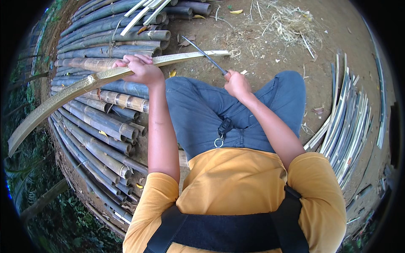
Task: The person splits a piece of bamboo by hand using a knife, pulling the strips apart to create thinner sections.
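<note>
Left hand (141, 69) closed around a long split bamboo strip (84, 86) whose axis runs far-right to near-left, while the right hand (237, 83) grips a knife (204, 55) with its blade crossing the strip's far-right end.

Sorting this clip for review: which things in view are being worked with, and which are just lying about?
In use:
left hand gripping the split bamboo strip
right hand holding the knife against it

Lying about:
stacked bamboo poles
pile of thin slats
dry shavings
</note>
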The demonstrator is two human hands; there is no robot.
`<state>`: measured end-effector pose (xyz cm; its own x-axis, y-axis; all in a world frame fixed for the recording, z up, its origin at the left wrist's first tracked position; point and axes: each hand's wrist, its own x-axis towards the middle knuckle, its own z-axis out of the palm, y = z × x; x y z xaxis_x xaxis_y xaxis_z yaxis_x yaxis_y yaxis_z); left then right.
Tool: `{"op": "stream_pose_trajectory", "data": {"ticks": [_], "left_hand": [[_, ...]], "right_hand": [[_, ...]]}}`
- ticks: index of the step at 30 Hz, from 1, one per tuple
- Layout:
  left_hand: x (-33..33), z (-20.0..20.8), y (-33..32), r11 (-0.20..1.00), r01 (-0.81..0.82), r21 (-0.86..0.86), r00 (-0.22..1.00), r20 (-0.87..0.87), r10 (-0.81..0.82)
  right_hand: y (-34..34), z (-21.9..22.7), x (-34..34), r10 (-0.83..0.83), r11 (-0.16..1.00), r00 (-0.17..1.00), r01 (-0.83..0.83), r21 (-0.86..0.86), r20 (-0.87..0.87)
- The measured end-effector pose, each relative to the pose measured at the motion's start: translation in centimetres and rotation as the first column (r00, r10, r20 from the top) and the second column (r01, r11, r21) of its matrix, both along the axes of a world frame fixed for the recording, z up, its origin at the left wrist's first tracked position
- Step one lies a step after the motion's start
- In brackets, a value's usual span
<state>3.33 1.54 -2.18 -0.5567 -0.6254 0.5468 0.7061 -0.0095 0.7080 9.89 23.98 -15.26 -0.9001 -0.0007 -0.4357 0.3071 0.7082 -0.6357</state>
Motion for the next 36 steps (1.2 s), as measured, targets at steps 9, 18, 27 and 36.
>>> {"op": "stream_pose_trajectory", "data": {"ticks": [9, 18, 27, 36], "left_hand": [[0.4, -0.2, -0.4, 1.000, -0.023, 0.009, 1.000, 0.006, 0.023], [0.5, -0.1, -0.1, 0.999, -0.037, -0.002, 0.999, 0.010, 0.037], [-0.1, 0.1, -0.4, 0.999, -0.039, 0.024, 0.999, 0.036, 0.038], [-0.6, -0.3, -0.9, 0.997, -0.072, 0.017, 0.996, 0.053, 0.071]], "right_hand": [[-0.2, -2.7, -0.1, -0.054, 0.999, 0.999, 0.054, 0.011, -0.001], [-0.2, -2.7, 0.7, -0.073, 0.994, 0.997, 0.075, -0.074, 0.024], [-0.4, -3.3, -0.4, -0.105, 0.994, 0.994, 0.105, 0.014, 0.021], [-1.0, -3.4, 0.5, -0.066, 0.996, 0.997, 0.064, -0.068, -0.029]]}}
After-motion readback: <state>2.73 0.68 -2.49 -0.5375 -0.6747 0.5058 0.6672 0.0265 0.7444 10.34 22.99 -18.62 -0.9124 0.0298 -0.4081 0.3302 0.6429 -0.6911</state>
